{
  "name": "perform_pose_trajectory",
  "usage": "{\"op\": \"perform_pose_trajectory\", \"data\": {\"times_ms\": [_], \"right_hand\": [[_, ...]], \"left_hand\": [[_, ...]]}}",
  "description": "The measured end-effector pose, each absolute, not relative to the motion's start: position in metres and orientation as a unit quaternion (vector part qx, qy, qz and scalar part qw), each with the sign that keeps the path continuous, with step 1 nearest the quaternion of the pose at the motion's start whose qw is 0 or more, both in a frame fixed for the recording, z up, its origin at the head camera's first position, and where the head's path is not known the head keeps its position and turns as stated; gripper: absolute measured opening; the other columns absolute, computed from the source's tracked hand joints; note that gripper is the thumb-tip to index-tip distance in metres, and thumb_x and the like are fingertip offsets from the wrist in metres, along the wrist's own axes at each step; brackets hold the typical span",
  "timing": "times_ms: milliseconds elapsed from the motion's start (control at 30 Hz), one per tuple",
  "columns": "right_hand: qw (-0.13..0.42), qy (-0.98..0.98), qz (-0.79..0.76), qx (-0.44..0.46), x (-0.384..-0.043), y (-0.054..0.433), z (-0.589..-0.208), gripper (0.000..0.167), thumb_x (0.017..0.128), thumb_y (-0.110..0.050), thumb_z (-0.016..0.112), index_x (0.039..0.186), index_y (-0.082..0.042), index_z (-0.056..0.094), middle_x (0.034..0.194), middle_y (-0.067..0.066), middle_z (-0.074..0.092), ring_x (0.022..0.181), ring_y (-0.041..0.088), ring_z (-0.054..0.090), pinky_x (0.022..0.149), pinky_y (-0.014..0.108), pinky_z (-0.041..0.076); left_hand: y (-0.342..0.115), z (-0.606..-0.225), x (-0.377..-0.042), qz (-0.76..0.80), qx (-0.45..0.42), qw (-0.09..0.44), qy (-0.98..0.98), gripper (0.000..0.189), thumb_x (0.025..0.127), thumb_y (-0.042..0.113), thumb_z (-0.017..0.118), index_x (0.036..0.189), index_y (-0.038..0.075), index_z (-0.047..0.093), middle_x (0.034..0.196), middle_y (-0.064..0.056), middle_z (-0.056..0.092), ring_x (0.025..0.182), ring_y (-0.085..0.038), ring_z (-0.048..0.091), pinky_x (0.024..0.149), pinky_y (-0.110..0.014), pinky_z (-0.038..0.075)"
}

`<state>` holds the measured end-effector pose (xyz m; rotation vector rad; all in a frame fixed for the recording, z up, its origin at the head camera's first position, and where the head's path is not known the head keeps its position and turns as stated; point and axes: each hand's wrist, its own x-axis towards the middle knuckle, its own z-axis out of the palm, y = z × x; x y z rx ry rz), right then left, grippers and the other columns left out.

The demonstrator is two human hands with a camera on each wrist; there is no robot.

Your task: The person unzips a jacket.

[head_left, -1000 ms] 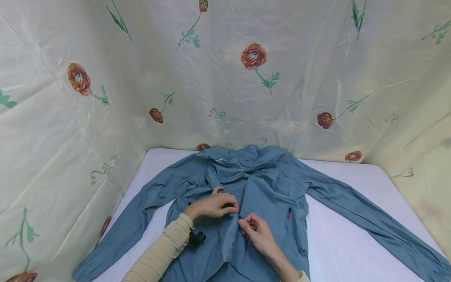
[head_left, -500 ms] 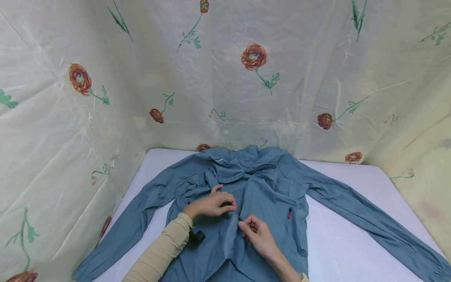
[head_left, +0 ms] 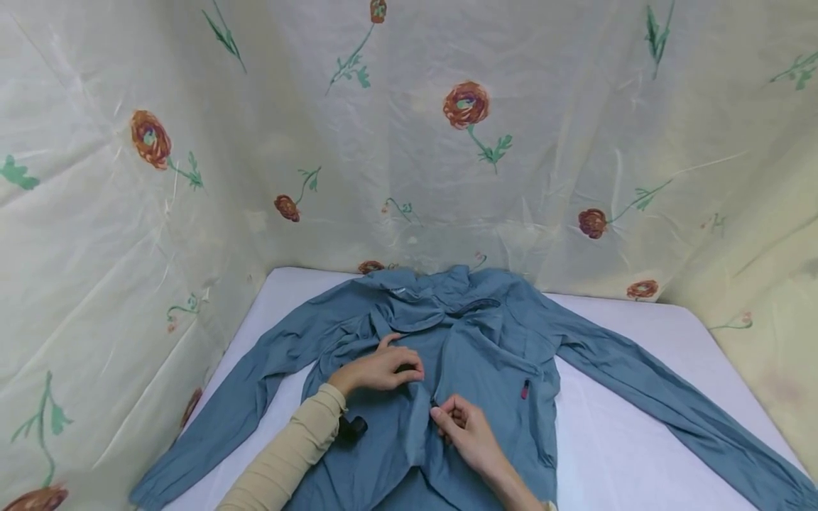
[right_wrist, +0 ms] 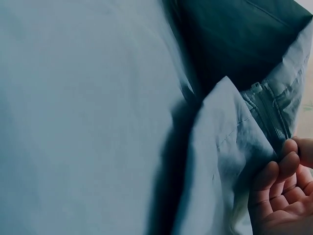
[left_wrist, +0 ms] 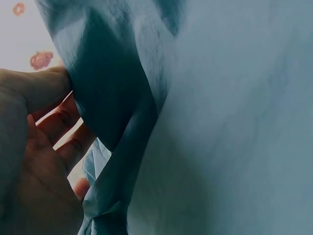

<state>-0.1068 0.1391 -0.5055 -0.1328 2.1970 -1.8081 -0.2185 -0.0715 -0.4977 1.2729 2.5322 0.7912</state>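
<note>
A blue-grey jacket [head_left: 492, 362] lies spread front up, with its sleeves stretched to both sides. At the middle of its front, the left hand [head_left: 380, 367] pinches the edge of one front panel, thumb against fingertips. In the left wrist view this hand [left_wrist: 49, 132] has the fabric edge [left_wrist: 98, 93] between thumb and fingers. Just below and to the right, the right hand [head_left: 466, 429] pinches a small dark zipper pull [head_left: 434, 403] at the front opening. The right wrist view shows the zipper [right_wrist: 269, 115] beside that hand's fingertips [right_wrist: 288, 159], which cover the pull.
The jacket covers much of a white table [head_left: 613, 419]. Flower-patterned cloth [head_left: 409, 156] hangs round the back and sides. A black wrist-worn device [head_left: 351, 429] shows under the left wrist. A chest zipper [head_left: 476, 305] and a red pocket tab [head_left: 525, 389] mark the jacket.
The right hand and zipper pull have moved slightly down the front. The left hand has shifted a little left with the fabric edge, widening the gap between the hands. The view has tilted slightly.
</note>
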Motion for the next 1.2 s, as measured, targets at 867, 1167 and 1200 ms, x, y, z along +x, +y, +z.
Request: {"op": "perform_pose_trajectory", "data": {"times_ms": [867, 1167, 1200], "right_hand": [[0.151, 0.759, -0.631, -0.061, -0.104, 0.137, -0.504, 0.028, 0.095, -0.022, 0.058, 0.09, 0.005, 0.053, 0.068, 0.004, 0.054, 0.054, 0.006, 0.049, 0.053, 0.023, 0.046], [0.153, 0.761, -0.628, -0.061, -0.101, 0.138, -0.504, 0.03, 0.095, -0.023, 0.058, 0.091, 0.006, 0.054, 0.068, 0.003, 0.054, 0.055, 0.005, 0.049, 0.055, 0.023, 0.046], [0.152, 0.76, -0.629, -0.062, -0.101, 0.138, -0.504, 0.03, 0.095, -0.023, 0.058, 0.091, 0.006, 0.054, 0.068, 0.003, 0.054, 0.055, 0.005, 0.049, 0.055, 0.023, 0.047]], "left_hand": [[-0.083, -0.492, -0.23, 0.259, 0.426, 0.097, 0.861, 0.014, 0.097, 0.027, 0.054, 0.09, 0.023, 0.065, 0.09, 0.009, 0.065, 0.091, -0.006, 0.06, 0.115, -0.059, 0.006], [-0.083, -0.493, -0.231, 0.259, 0.422, 0.102, 0.863, 0.014, 0.097, 0.027, 0.054, 0.09, 0.024, 0.065, 0.09, 0.01, 0.066, 0.091, -0.006, 0.06, 0.115, -0.06, 0.006], [-0.083, -0.493, -0.232, 0.258, 0.42, 0.102, 0.864, 0.013, 0.097, 0.027, 0.054, 0.09, 0.024, 0.065, 0.091, 0.01, 0.066, 0.092, -0.006, 0.06, 0.115, -0.059, 0.006]]}}
